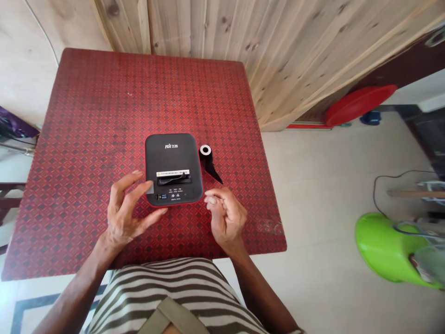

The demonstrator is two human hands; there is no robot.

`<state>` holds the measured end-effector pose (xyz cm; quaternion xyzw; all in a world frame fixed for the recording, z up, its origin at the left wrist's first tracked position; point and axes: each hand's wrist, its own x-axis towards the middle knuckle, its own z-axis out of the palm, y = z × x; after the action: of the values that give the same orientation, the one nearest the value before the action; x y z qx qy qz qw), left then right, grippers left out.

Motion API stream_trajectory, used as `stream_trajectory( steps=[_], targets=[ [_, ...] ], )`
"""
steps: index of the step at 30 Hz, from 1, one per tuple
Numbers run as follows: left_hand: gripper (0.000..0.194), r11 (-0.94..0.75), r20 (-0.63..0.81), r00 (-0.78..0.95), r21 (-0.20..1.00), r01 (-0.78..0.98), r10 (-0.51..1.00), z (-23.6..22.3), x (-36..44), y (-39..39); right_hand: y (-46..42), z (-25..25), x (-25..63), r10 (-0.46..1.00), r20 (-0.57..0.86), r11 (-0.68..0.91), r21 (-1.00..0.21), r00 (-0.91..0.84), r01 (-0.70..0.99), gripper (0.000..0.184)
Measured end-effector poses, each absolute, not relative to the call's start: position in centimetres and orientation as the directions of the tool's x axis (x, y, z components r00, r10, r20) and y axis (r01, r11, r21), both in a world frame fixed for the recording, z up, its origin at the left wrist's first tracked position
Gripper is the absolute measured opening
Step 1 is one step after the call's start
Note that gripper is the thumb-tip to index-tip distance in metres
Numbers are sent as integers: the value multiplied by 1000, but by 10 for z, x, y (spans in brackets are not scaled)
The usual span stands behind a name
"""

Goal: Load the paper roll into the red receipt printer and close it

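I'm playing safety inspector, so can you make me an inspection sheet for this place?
Surface: tabletop with red and dark diamonds.
Job's things: flat, rounded black box with red edging; small black roll with a white end, partly unrolled, beside it.
Clutter: bright green, plastic-looking tub on the floor.
Hands: left hand spread at the box's lower-left corner; right hand curled near the lower-right, can't tell if holding anything.
Cables: thin dark cable near the tub; thin pale cord, upper left.
Surroundings: pale wooden plank wall; pale tiled floor; round red object.
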<state>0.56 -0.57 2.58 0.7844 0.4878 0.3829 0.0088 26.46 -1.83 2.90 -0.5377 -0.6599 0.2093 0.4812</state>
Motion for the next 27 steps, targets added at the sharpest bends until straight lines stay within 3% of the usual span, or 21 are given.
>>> stream_trajectory(
  steps=[4, 10, 22, 27],
  targets=[
    [69, -530, 631, 215, 366, 765, 745, 9, 4, -16, -28, -2, 253, 951, 289, 213, -869, 109, 446, 15],
    [78, -564, 658, 219, 371, 738, 720, -4, 5, -9, -21, -13, 247, 966, 231, 156, -882, 119, 444, 25],
    [73, -548, 649, 211, 374, 748, 731, -1, 7, -7, -18, -11, 247, 976, 173, 106, -910, 135, 400, 31],
    [67, -528, 630, 170, 439, 727, 758, 5, 9, -7, -18, -8, 247, 976, 179, 113, -907, 127, 406, 32]
  ],
)
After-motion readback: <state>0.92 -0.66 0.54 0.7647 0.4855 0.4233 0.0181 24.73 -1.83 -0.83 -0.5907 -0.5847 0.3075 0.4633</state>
